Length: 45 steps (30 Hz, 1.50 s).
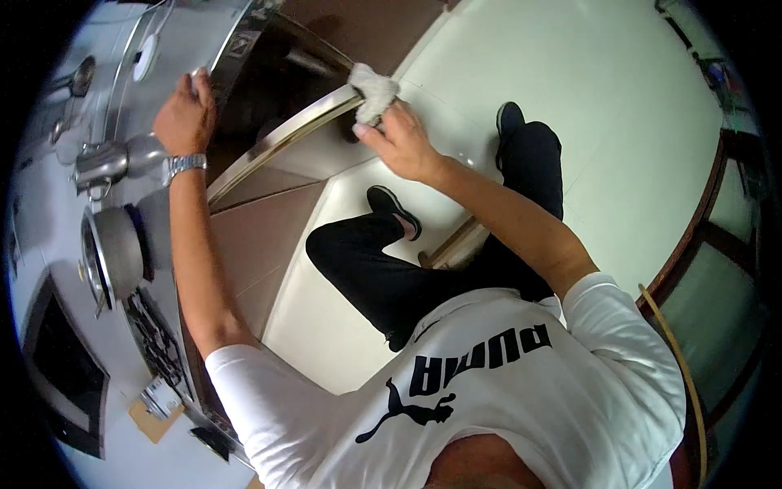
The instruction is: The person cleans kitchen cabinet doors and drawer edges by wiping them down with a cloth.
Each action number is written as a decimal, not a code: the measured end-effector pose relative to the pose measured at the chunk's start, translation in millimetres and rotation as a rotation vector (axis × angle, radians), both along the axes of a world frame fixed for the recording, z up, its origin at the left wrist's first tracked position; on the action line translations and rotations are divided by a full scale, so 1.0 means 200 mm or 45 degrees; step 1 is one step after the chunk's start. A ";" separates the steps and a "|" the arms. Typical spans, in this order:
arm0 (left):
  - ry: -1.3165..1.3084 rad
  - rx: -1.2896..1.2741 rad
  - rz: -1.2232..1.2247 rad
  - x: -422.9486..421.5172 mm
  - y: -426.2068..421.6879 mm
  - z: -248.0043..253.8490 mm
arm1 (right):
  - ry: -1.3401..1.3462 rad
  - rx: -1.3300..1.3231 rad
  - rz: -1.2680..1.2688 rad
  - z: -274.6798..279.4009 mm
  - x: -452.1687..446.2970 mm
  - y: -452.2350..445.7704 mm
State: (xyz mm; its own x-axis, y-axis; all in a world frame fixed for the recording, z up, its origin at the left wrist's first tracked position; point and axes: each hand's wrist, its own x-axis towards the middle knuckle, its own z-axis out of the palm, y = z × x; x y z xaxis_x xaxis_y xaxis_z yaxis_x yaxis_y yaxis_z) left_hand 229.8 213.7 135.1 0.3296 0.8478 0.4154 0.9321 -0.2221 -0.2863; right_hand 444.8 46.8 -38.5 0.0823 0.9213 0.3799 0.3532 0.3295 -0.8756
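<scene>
My right hand (399, 138) is closed on a white cloth (375, 91), which lies over the far end of a metal-edged panel (285, 138) standing out from the dark cabinet. My left hand (186, 114), with a metal watch (186, 165) on its wrist, rests at the edge of the metal counter (175, 41). Its fingers are curled; what they hold, if anything, is too small to tell.
On the counter at the left stand a metal pitcher (102, 169) and a metal pot (118, 253). Brown cabinet fronts (265, 236) run below it. A wooden-framed glass panel (733, 269) is at the right. My legs are bent over the pale floor (619, 122).
</scene>
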 end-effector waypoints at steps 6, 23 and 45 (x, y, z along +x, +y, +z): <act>0.207 0.050 0.064 -0.04 0.11 -0.06 | 0.103 -0.098 -0.048 -0.37 -0.02 0.07; 0.073 -0.083 0.144 -0.16 0.14 -0.08 | 0.963 -1.022 -0.289 -1.62 -0.12 0.15; -0.225 -0.132 0.000 -0.11 0.11 -0.10 | 0.595 -1.542 0.029 -2.29 -0.06 0.37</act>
State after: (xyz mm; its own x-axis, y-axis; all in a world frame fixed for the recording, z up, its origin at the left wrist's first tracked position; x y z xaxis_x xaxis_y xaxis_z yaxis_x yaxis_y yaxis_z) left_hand 206.8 236.5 114.8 0.2591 0.8893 0.3769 0.9658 -0.2416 -0.0938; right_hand 432.7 120.4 -495.7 -0.0403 0.6596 -0.7505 -0.0599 -0.7514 -0.6572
